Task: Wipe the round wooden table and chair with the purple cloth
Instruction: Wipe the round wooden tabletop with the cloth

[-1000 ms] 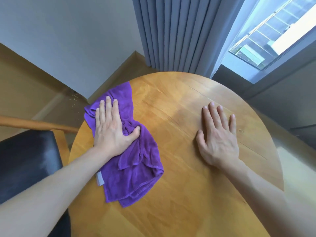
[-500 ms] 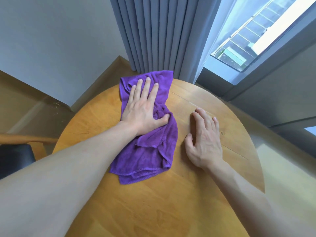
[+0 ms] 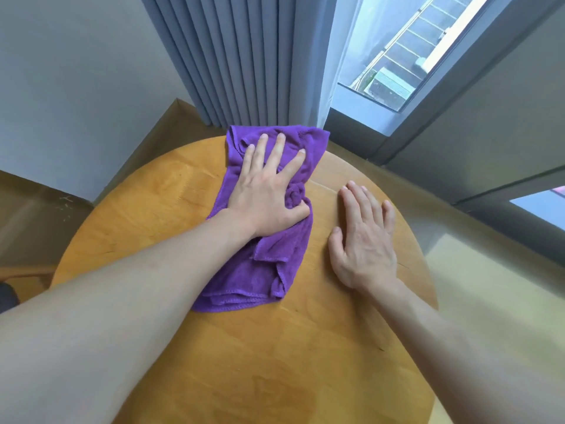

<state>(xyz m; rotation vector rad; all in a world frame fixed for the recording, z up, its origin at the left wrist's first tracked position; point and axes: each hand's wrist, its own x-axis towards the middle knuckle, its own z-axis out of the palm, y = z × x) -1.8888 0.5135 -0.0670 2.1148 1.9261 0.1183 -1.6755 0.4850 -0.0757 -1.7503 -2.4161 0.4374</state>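
At the 12 o'clock edge of the round tabletop (image 3: 171,240), the left hand (image 3: 269,191) presses the purple cloth (image 3: 263,240) flat against the wood. Its fingers are spread and nearly straight on top of the fabric, with the thumb tucked against a bunched fold at the 3 o'clock side of the hand. The far end of the cloth reaches, and slightly overhangs, the rim nearest the grey curtain (image 3: 244,62); its near end trails back toward the centre of the tabletop.

One second ago the cloth lay at about 9 o'clock on the tabletop. Half a second ago it had reached roughly 11 o'clock. It now sits at 12 o'clock, so the stroke has followed the far-left arc of the rim.

The right hand (image 3: 363,237) lies palm down on bare wood at about 2 o'clock, fingers straight and slightly apart, holding nothing. It rests just beside the cloth without touching it and appears to steady the person. It has stayed in this role throughout.

Judgement: the left and far sections of the tabletop have been covered. The right-hand section, the near half and the chair (image 3: 21,280), of which only a wooden rail shows at 9 o'clock, probably remain to be wiped.
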